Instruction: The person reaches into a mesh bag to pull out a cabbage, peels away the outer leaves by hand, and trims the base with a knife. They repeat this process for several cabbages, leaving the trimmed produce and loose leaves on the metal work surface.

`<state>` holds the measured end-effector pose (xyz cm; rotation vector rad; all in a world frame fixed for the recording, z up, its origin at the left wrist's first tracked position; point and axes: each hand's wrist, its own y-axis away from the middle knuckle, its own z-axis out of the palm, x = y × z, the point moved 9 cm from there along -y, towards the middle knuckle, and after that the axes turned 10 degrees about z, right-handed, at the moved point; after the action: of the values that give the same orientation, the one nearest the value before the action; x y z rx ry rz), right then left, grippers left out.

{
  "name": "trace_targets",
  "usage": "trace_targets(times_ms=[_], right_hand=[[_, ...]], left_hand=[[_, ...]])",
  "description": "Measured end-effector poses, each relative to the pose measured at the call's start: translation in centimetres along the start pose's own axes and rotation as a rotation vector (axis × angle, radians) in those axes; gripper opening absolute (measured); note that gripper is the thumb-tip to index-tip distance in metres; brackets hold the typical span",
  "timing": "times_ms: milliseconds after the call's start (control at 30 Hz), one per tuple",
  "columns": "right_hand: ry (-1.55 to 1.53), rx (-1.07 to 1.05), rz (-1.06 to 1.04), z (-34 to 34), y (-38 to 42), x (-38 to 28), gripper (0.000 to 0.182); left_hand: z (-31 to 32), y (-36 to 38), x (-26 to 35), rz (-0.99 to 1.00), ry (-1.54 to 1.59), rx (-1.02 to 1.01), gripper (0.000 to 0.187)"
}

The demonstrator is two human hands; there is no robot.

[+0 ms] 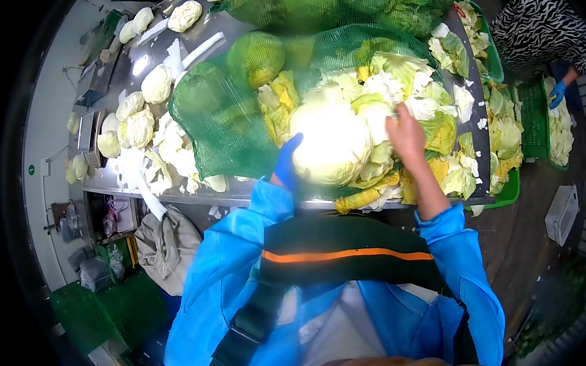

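— What do I have in hand?

— My left hand [285, 162], in a blue glove, presses the side of a pale cabbage head [331, 144] at the steel table's [227, 193] near edge. My right hand [406, 136] lies flat on its loose leaves [428, 109], fingers extended, gripping nothing. Green mesh sack [217, 127] lies just left.

a long steel table [117, 182] crosses a dim room; green crates [533, 114] stand right of it, dark wet floor [518, 251] below.

A cabbage [330, 141] lies on the table [128, 72], right of the net sack [217, 121].
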<state>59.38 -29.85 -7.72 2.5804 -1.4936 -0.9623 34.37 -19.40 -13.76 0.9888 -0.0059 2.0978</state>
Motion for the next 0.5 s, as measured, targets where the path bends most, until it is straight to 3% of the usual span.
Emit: trace_targets(times_ms=[33,100,200,233,300,367,400,500], right_hand=[[-0.077,0.048,0.016,-0.5,-0.8,2.4,0.029],[0.084,0.061,0.032,-2.8,-0.7,3.7,0.04],[-0.034,0.14,-0.113,-4.2,1.4,0.2,0.057],[-0.237,0.003,-0.185,-3.9,2.5,-1.8,0.069],[-0.994,-0.666,-0.04,-1.5,5.6,-5.1,0.074],[-1.044,-0.507,0.003,-1.3,5.5,-5.3,0.07],[-1.133,-0.663,-0.104,-1.1,4.8,-5.0,0.066],[-1.241,-0.567,-0.13,-0.4,2.5,-4.0,0.053]], left_hand=[[0.6,0.0,0.6,0.027,0.08,-0.033,0.065],[4.1,0.3,3.4,0.093,0.173,-0.084,0.066],[8.5,0.3,7.5,0.194,0.169,-0.094,0.07],[9.1,0.4,8.2,0.219,0.136,-0.066,0.07],[9.8,0.6,9.0,0.28,0.077,-0.086,0.066],[9.8,0.8,9.9,0.347,0.042,-0.208,0.063],[11.1,1.1,11.9,0.427,-0.135,-0.322,0.067],[11.9,-0.1,13.2,0.324,-0.469,-0.244,0.07]])
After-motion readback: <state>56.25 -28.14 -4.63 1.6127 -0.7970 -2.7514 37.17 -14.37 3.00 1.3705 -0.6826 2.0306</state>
